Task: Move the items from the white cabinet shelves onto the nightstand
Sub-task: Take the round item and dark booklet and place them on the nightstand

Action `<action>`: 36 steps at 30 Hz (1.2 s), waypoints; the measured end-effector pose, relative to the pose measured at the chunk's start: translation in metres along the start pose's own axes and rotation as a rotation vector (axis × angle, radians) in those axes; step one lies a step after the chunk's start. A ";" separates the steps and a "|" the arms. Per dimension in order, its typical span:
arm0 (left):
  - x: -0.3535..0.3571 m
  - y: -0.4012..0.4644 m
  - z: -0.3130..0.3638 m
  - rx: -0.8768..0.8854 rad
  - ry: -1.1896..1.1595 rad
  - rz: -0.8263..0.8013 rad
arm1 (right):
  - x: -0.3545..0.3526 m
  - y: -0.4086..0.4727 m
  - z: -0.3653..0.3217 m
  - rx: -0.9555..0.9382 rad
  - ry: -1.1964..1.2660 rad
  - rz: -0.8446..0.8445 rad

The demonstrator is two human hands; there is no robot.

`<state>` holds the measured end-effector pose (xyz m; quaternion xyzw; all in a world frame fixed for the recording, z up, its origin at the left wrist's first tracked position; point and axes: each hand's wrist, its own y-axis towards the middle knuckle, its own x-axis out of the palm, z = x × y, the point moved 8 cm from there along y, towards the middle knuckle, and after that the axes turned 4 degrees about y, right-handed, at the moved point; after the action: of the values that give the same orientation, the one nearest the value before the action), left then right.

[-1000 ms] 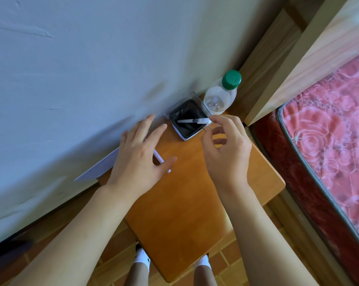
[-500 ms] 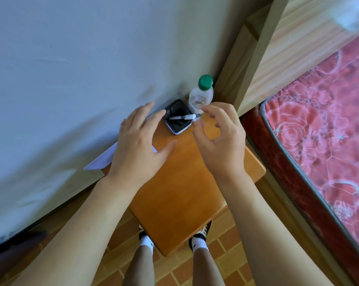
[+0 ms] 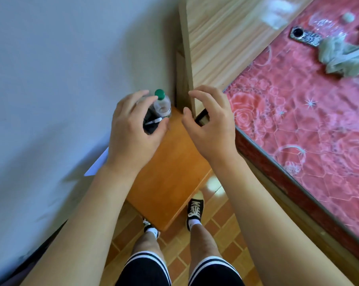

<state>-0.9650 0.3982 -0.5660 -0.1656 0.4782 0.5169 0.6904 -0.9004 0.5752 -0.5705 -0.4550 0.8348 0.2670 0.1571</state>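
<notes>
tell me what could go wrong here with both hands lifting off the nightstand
The left hand hangs right beside the bottle; a stray brush could topple it at the nightstand's back corner. The pen lies loose across the black tray and might roll off. The white paper overhangs the edge and could slip.

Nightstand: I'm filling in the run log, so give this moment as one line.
left hand: open, empty | right hand: open, empty | nightstand: bottle, black tray, pen

My left hand [image 3: 133,133] covers most of the black tray [image 3: 148,122] and part of the white paper [image 3: 98,164]. The far end of the bed [image 3: 298,120] is cut off.
</notes>
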 end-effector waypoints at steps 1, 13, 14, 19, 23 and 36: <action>-0.005 0.004 0.011 0.017 -0.011 -0.005 | -0.012 0.002 -0.006 0.000 -0.006 0.014; -0.105 0.050 0.137 0.295 -0.140 -0.048 | -0.161 0.003 -0.105 0.039 -0.171 0.283; -0.117 0.054 0.148 0.326 -0.151 -0.047 | -0.175 0.002 -0.117 0.033 -0.188 0.308; -0.170 0.076 0.205 0.500 -0.215 -0.008 | -0.241 -0.004 -0.177 -0.009 -0.270 0.460; -0.202 0.076 0.255 0.612 -0.279 -0.016 | -0.289 -0.019 -0.228 -0.020 -0.361 0.557; -0.328 0.049 0.434 0.994 -0.477 0.159 | -0.457 -0.090 -0.374 -0.133 -0.615 0.909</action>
<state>-0.7980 0.5505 -0.0686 0.3380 0.5059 0.3029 0.7335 -0.5865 0.6235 -0.0648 0.0411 0.8442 0.4808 0.2335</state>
